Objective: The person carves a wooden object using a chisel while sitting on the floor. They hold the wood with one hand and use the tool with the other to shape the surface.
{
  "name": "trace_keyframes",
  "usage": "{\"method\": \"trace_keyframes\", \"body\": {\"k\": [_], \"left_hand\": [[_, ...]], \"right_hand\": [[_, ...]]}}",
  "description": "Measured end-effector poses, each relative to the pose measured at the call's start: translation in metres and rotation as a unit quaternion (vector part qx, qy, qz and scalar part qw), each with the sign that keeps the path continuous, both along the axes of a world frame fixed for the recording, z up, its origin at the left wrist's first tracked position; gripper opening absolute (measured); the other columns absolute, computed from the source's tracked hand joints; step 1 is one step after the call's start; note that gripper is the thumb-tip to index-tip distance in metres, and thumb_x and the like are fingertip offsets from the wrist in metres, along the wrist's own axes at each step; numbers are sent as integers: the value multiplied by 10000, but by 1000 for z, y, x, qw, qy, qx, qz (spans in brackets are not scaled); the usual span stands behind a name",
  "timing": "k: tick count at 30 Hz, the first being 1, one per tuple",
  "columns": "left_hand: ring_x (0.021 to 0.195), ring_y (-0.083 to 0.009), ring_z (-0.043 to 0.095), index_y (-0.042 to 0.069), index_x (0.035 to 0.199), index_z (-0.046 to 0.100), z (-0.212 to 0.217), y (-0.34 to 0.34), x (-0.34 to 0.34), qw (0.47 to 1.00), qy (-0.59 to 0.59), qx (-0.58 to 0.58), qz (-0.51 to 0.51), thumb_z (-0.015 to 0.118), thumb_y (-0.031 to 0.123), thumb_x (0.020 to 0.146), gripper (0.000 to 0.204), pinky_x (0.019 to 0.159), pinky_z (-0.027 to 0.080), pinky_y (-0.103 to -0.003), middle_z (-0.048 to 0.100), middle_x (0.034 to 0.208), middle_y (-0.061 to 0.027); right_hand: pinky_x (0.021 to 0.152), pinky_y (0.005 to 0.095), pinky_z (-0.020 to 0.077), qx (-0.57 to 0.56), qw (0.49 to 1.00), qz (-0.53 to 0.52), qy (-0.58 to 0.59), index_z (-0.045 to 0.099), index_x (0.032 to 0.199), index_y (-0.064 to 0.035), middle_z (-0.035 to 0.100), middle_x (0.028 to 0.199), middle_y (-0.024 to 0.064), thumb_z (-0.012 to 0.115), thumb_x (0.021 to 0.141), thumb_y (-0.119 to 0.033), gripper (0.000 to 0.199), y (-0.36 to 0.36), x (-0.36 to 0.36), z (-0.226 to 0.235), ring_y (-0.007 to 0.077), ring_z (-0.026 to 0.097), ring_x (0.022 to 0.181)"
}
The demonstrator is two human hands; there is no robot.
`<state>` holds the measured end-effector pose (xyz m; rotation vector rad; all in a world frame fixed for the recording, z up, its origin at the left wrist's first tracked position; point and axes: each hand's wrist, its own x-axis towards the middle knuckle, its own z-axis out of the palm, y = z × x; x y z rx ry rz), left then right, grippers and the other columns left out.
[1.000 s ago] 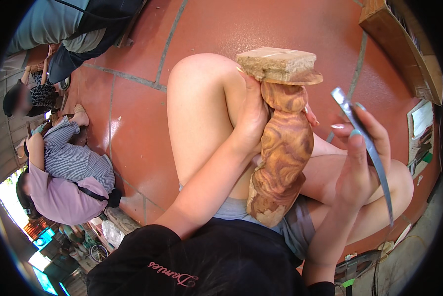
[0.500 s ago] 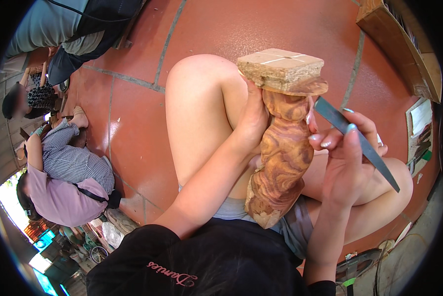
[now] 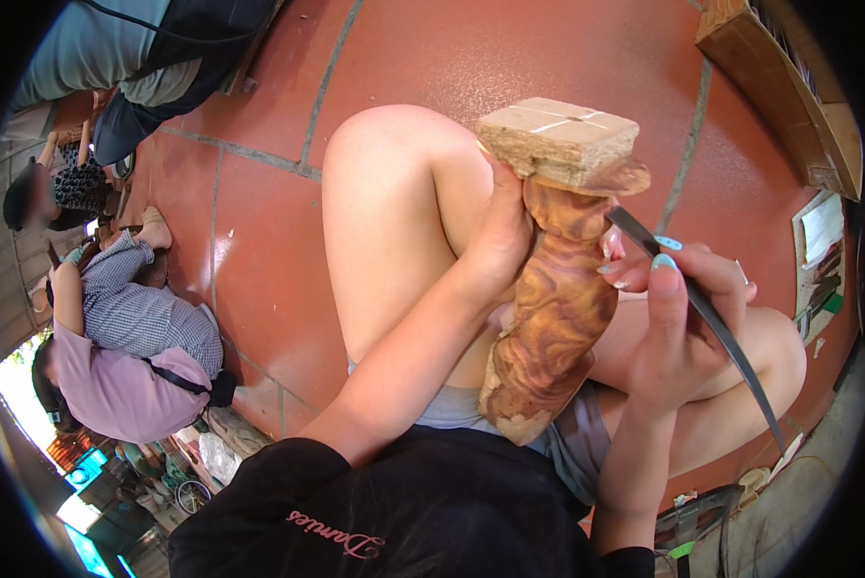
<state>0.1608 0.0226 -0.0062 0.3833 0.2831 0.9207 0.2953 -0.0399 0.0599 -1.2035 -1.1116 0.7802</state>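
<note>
A carved, swirling-grained wooden piece (image 3: 562, 313) leans upright across my lap, its narrow end against my shorts. On its top end sits a rough square particle-board block (image 3: 558, 133) with pale crossed lines drawn on it. My left hand (image 3: 498, 236) is wrapped around the upper part from the left, just under the block; most of its fingers are hidden behind the wood. My right hand (image 3: 688, 313) pinches a thin dark metal file (image 3: 741, 358), whose upper tip meets the groove below the top disc. Some right fingertips rest near the wood's right side.
Red floor tiles (image 3: 432, 58) spread around my bent legs. A wooden box (image 3: 779, 96) stands at the far right. On the left, one person in a pink top (image 3: 133, 385) sits bent over, with another person (image 3: 71, 188) beyond. Cluttered items lie at lower left.
My right hand has turned the file edge-on, bringing its tip against the groove, while its tail end swung down. The carved piece's top has shifted slightly right with my left hand.
</note>
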Motion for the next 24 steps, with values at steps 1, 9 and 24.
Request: {"method": "trace_keyframes", "body": {"k": [1, 9, 24], "left_hand": [[872, -249, 637, 19, 1296, 435, -2, 0, 0, 1000, 5, -6, -3, 208, 743, 890, 860, 787, 545, -380, 608, 1051, -153], [849, -246, 641, 18, 1266, 460, 6, 0, 4, 1000, 20, -16, -14, 224, 737, 895, 843, 771, 549, -383, 616, 1015, -141], [810, -184, 623, 27, 1012, 587, 168, -202, -67, 952, 243, -157, 96, 167, 661, 963, 763, 746, 538, -320, 637, 882, -80]], "right_hand": [[645, 291, 513, -3, 1000, 0, -3, 541, 1008, 23, 583, 707, 91, 569, 949, -59, 104, 2, 0, 4, 164, 600, 617], [601, 219, 497, -52, 997, 38, 48, 553, 988, 68, 652, 828, 131, 587, 916, 33, 87, 6, 6, 18, 109, 601, 660], [529, 193, 379, -141, 989, 16, 26, 545, 778, -40, 576, 673, -26, 635, 913, -56, 163, -176, -78, 148, 18, 481, 596]]}}
